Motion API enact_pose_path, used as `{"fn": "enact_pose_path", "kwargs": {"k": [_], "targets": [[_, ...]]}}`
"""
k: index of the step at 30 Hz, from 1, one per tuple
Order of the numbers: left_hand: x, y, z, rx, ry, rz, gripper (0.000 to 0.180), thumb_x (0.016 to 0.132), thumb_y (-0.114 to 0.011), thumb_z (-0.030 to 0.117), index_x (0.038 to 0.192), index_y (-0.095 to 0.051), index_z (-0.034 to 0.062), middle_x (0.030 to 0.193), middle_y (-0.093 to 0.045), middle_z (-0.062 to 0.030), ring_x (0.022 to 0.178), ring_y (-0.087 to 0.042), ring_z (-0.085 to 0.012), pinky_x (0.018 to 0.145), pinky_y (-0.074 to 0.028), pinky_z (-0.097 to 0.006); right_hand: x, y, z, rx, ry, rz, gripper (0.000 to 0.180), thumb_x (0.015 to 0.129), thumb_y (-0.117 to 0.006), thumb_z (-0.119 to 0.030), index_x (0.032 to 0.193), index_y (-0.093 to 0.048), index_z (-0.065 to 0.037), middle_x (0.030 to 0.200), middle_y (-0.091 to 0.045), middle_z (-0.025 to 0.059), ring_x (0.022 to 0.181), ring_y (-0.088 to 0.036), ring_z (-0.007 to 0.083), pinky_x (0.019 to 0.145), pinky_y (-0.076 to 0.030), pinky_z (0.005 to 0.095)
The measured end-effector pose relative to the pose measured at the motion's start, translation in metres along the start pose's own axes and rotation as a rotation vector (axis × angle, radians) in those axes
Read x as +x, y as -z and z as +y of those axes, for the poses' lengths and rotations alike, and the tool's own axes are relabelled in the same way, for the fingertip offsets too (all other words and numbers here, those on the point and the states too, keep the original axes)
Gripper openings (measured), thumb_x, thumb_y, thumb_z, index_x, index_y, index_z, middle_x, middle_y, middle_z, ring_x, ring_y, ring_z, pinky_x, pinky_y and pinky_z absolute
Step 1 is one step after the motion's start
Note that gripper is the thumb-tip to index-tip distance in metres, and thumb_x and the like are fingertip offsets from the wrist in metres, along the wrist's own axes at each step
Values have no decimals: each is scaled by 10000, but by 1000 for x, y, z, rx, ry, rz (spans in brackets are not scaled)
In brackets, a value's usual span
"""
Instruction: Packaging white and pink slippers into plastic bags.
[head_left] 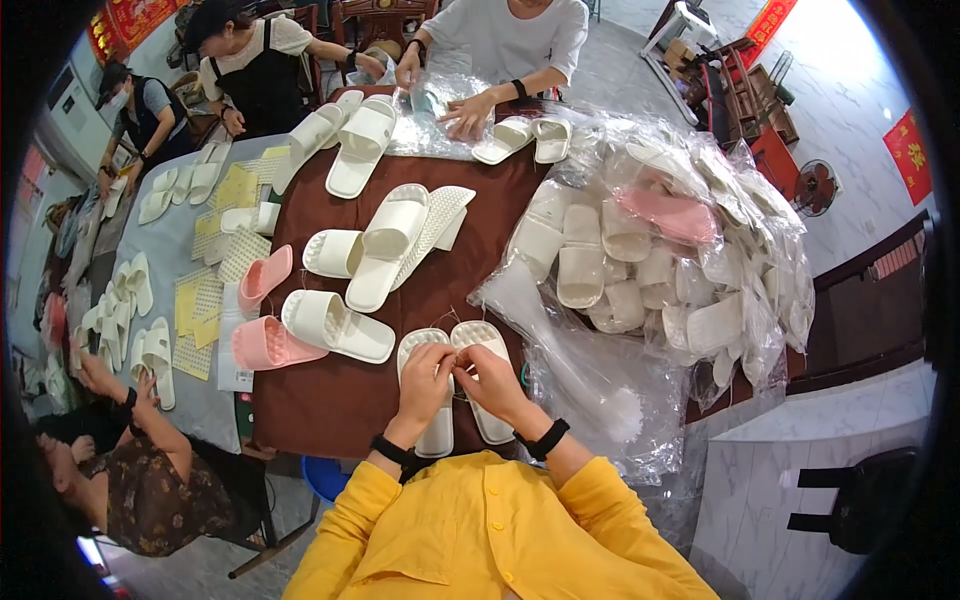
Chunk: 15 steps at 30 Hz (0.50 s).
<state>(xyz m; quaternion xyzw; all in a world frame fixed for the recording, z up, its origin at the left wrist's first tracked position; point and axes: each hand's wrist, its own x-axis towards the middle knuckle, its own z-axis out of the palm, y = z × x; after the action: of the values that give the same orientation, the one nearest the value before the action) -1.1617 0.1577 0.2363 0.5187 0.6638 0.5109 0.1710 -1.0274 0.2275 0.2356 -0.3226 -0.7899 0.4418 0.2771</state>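
Note:
A pair of white slippers (pixel 482 335) lies side by side in front of me, toes pointing away. Over their middle my left hand (pixel 428 372) and my right hand (pixel 487 374) meet, fingertips pinched close together. A thin dark strand loops above the slippers' toes. What the fingertips hold is too small to make out. Just left of my hands rest a white slipper (pixel 350 335) and a pink slipper (pixel 275 343). Farther up, more white slippers (pixel 385 245) overlap one another, one with its dotted sole showing.
On the right a large heap of slippers in clear plastic bags (pixel 640 260) covers the brown tablecloth (pixel 470 265). Yellow dotted sheets (pixel 205 290) lie on the grey table (pixel 145 235) at left. Several people work around; one across handles clear plastic (pixel 435 115).

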Motion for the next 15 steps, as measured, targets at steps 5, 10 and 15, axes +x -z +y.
{"fn": "enact_pose_path", "kwargs": {"k": [5,10,15], "targets": [[8,-1,7,49,-24,-41,68,834,-609,66,878,-613,14,851,-617,-135,844,-578,-338,737,-462,-405,-6,-9,-5,77,-49,104,128,854,-641,-37,956,-572,-3,878,-614,134,778,-642,262,657,-538,337],[4,1,5,7,-8,-34,62,841,-606,65,873,-611,12,856,-620,-138,841,-580,-330,746,-466,-404,1,-1,-8,77,6,82,149,841,-668,-22,970,-594,-3,870,-627,81,776,-653,191,653,-555,279],[1,6,3,-66,90,11,78,866,-598,64,899,-618,-4,821,-616,-125,747,-614,-263,689,-489,-349,-3,9,6,211,-193,137,144,851,-660,-40,971,-597,6,916,-688,103,806,-686,180,674,-532,286]]}}
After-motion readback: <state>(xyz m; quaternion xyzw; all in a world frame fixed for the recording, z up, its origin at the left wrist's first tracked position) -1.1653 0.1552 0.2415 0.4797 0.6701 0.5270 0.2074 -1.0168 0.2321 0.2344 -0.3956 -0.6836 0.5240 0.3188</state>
